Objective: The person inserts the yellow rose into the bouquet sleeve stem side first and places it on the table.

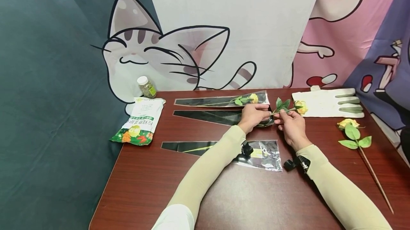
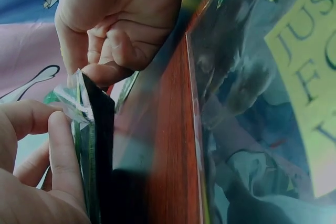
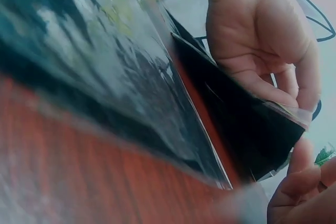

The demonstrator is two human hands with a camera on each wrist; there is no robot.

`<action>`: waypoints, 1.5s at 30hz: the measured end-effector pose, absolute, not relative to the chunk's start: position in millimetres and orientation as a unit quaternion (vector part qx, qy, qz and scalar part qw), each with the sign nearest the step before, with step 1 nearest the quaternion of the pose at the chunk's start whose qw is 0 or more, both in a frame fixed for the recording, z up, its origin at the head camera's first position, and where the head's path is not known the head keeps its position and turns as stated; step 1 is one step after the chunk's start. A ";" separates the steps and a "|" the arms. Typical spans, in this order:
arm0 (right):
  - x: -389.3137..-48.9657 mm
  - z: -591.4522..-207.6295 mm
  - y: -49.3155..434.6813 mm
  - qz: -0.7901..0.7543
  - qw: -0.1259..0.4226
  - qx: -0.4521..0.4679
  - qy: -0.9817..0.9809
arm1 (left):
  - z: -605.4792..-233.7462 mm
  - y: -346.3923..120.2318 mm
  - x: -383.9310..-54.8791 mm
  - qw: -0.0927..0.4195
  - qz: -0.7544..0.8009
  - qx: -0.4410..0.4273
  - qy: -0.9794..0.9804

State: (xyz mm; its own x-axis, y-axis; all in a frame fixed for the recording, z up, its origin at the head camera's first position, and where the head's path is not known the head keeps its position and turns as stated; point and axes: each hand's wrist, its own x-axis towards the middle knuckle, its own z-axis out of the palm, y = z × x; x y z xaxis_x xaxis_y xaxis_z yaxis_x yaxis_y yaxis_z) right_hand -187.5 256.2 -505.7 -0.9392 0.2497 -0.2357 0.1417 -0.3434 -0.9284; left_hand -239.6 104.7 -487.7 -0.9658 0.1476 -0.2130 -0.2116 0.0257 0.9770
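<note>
My left hand (image 1: 254, 117) pinches the mouth of a black-and-clear flower sleeve (image 1: 213, 115) lying across the table. Just to the right, my right hand (image 1: 294, 128) holds a yellow rose (image 1: 301, 107) by its stem, below the bloom. The green leaves (image 1: 282, 104) stick up between the two hands, and the stem's lower end runs toward the sleeve's mouth. In the left wrist view the sleeve's edge (image 2: 97, 114) stands lifted between the hands. The right wrist view has the left fingers at the sleeve's dark corner (image 3: 262, 135); the rose itself is mostly out of sight there.
Behind lies a sleeve (image 1: 205, 102) with a yellow rose inside; nearer lies another sleeve (image 1: 269, 159) with a printed yellow label. At right are a loose yellow rose (image 1: 347, 123) and a white glove (image 1: 315, 103). A printed bag (image 1: 141, 119) and a jar (image 1: 147, 88) stand at left.
</note>
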 end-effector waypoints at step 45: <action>-183.2 -506.5 241.0 0.796 -0.018 -0.144 -0.587 | -477.7 98.2 -238.9 0.108 0.682 -0.007 0.723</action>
State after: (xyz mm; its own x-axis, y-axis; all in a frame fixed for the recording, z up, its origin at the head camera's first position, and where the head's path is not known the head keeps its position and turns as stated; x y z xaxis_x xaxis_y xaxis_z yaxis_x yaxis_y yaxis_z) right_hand -183.2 241.0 -506.5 -0.9578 0.1414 -0.2504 0.1975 -0.3098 -0.9301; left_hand -238.9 98.2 -477.7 -0.9764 0.1370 -0.1669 -0.1585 0.0701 0.9849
